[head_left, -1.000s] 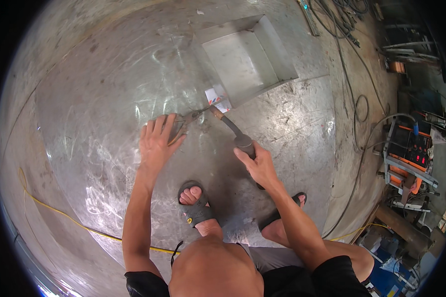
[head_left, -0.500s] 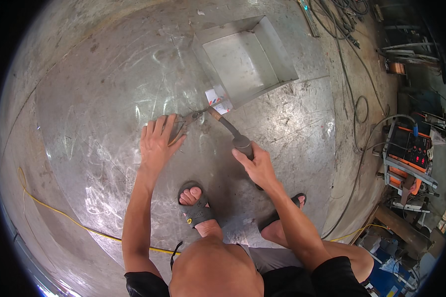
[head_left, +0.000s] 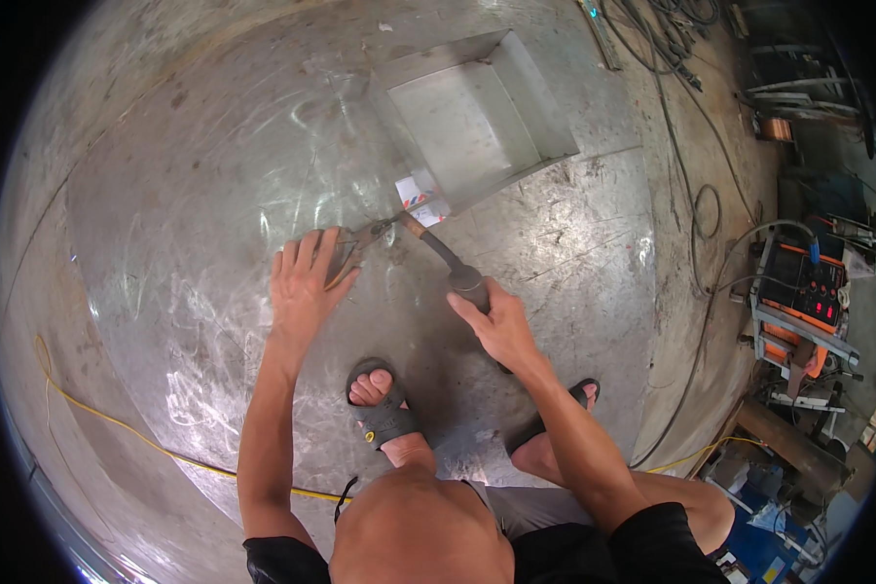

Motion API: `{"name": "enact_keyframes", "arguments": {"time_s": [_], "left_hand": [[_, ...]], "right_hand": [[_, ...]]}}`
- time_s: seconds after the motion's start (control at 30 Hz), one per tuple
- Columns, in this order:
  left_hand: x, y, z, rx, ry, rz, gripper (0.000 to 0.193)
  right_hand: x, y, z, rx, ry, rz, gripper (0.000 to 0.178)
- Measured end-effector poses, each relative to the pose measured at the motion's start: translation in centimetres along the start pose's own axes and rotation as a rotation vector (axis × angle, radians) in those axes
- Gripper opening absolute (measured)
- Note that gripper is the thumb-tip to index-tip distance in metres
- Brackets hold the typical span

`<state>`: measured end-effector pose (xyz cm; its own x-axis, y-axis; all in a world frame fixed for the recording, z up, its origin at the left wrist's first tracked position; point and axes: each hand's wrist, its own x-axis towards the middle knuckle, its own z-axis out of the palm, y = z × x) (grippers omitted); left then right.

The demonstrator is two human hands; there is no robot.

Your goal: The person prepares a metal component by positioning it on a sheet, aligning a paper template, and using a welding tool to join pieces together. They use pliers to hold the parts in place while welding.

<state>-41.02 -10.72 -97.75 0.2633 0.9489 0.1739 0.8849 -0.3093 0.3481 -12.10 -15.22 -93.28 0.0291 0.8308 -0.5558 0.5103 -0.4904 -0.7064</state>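
Observation:
My right hand [head_left: 502,329] grips the dark handle of a welding torch [head_left: 442,250], whose bent neck reaches up and left. My left hand [head_left: 302,287] is closed around a pair of pliers [head_left: 372,233], palm down. The pliers' jaws meet the torch's copper-coloured tip, apparently touching it; whether they clamp it is too small to tell. Just beyond the tip lies a white card with red and blue marks [head_left: 424,201], against the near left corner of an open rectangular sheet-metal box [head_left: 535,97].
Bare metal plate [head_left: 195,195] covers the floor around me. At right stands an orange and black welding machine [head_left: 800,292], with dark cables [head_left: 692,195] running along the floor. A yellow hose [head_left: 117,421] crosses at lower left. My sandalled feet [head_left: 384,419] are below my hands.
The whole view has shifted slightly, so the box, card and tools sit a little further left in the picture. Both hands keep their holds, and the torch tip stays at the pliers' jaws.

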Motion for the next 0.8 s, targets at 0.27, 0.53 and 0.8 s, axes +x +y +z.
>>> {"name": "enact_keyframes", "arguments": {"time_s": [0.27, 0.53, 0.8], "left_hand": [[-0.3, -0.2, 0.6, 0.001, -0.031, -0.007, 0.067], [-1.5, -1.7, 1.3, 0.090, -0.017, 0.011, 0.071], [-0.2, -0.3, 0.2, 0.027, -0.016, 0.008, 0.068]], "right_hand": [[0.0, -0.5, -0.1, -0.066, -0.010, 0.017, 0.040], [-0.1, -0.2, 0.3, -0.073, 0.017, -0.087, 0.048], [-0.7, -0.9, -0.7, 0.066, 0.045, -0.080, 0.042]]}}
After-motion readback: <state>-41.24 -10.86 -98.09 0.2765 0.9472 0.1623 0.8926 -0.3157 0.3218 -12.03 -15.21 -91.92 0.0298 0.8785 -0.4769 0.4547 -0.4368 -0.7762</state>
